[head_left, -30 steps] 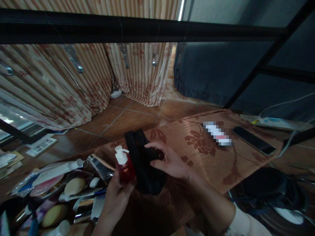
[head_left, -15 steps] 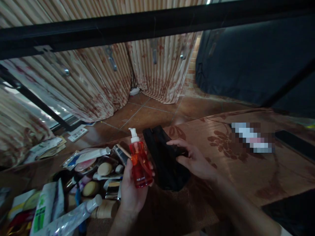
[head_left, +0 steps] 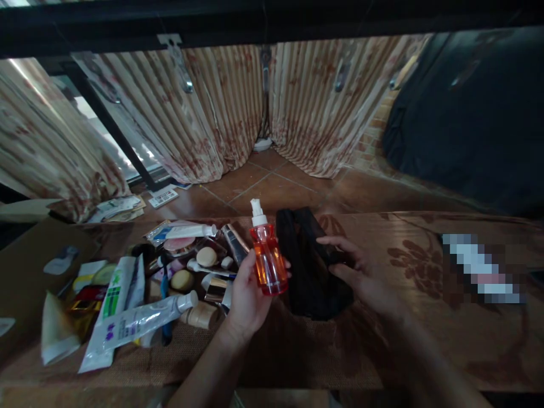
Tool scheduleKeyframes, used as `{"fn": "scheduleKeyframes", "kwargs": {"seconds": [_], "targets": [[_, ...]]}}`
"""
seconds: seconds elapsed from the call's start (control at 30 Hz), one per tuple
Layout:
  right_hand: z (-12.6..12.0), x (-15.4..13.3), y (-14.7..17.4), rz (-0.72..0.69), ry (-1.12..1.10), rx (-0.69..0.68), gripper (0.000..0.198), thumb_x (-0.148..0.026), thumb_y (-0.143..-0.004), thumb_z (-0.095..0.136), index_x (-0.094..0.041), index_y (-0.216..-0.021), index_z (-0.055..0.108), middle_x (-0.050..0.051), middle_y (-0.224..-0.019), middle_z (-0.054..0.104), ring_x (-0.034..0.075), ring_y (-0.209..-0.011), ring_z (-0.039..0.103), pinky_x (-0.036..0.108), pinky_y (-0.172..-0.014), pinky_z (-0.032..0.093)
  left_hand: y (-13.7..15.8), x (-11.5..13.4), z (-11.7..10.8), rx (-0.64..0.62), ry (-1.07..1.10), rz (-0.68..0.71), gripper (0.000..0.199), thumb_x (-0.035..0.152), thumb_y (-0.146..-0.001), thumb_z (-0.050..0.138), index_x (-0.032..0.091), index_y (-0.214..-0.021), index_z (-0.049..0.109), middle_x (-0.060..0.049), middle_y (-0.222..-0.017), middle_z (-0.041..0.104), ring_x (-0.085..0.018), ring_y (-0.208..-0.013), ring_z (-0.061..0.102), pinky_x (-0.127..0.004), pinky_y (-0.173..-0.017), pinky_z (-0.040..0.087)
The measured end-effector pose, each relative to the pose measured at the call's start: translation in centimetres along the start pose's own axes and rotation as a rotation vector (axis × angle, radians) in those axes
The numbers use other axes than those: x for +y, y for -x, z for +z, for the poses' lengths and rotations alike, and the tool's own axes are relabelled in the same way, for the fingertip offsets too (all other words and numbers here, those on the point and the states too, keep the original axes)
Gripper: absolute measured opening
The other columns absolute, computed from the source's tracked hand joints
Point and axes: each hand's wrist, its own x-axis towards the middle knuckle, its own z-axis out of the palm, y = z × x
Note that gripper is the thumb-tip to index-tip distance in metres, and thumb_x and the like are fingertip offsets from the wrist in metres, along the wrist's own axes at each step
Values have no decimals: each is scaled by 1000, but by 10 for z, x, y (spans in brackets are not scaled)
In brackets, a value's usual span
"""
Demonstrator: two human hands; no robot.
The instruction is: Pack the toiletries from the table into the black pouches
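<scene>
My left hand (head_left: 250, 294) is wrapped round a red see-through pump bottle (head_left: 270, 262) with a white pump top, tilted slightly. Just right of it lies a black pouch (head_left: 304, 294), its top spread open. My right hand (head_left: 351, 266) pinches the pouch's right rim between thumb and fingers. To the left of the bottle is a heap of toiletries: a clear-capped tube (head_left: 144, 320), a white and green tube (head_left: 117, 289), a round beige sponge (head_left: 182, 280) and a wooden-looking round jar (head_left: 202, 315). The pouch's inside is too dark to make out.
A cardboard box (head_left: 29, 272) stands at the far left. Papers (head_left: 117, 208) lie beyond the table's back edge. A partly blurred-out object (head_left: 480, 269) rests on the brown patterned tablecloth (head_left: 408, 238) at right. A dark bar (head_left: 238, 25) crosses above, before curtains (head_left: 229, 113).
The view has turned left and levelled, so the scene sits further right and the cardboard box shows. My left hand still holds the bottle, my right hand the pouch rim.
</scene>
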Motion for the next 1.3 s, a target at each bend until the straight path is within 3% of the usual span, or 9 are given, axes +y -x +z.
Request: {"fn": "scheduleKeyframes", "kwargs": {"seconds": [0.2,0.63,0.87,1.3], "targets": [[0,-1,1,23,9,19,45,-18,-70,59,-25,-115,60,2,-102,66,18,-79,61,28,-64,47,0,1,0,7,13,-20,42,44,-91,44,12,-110,63,-9,-83,71,-19,-76,66,-31,-76,51],[0,1,0,-2,45,18,45,-17,-70,57,-26,-114,61,2,-102,65,18,-81,61,28,-65,47,0,0,-1,14,3,-34,40,44,-89,47,12,-106,64,-9,-82,72,-19,-75,67,-31,-74,51],[2,-1,0,-13,43,31,44,-16,-70,57,-25,-112,62,2,-100,66,17,-79,61,27,-63,48,-1,-1,-2,21,-2,-25,36,44,-88,50,12,-93,67,-7,-80,72,-19,-73,68,-30,-72,52],[2,-1,0,-34,60,25,42,-16,-71,56,-27,-111,62,1,-100,65,18,-81,60,27,-65,46,-2,-2,-3,42,-2,-40,37,43,-88,49,12,-100,65,-8,-81,73,-18,-72,67,-29,-69,52]]}}
